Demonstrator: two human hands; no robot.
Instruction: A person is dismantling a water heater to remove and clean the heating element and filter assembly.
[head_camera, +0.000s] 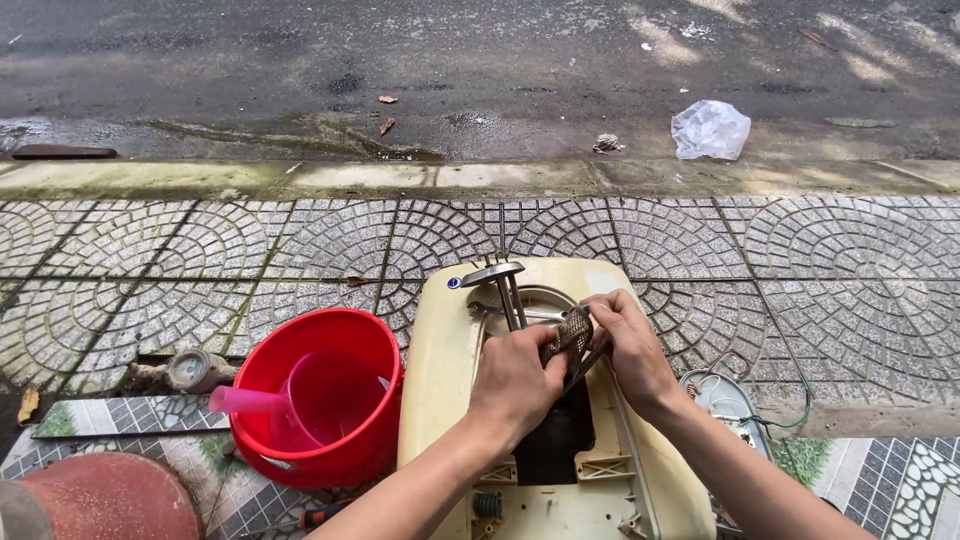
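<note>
Cream plastic casing (440, 350) lies opened on patterned paving (200, 250), wet road (450, 60) beyond the curb. Red bucket (345, 345) sits just left of the casing, pink scoop (290, 400) inside it. Left hand (515, 385) and right hand (630, 345) are over the casing's opening, both closed on a scaly brown heating rod (568, 335) held between them. Metal bracket (492, 273) sticks up just behind. Clear plastic bag (710, 130) lies on the road.
</note>
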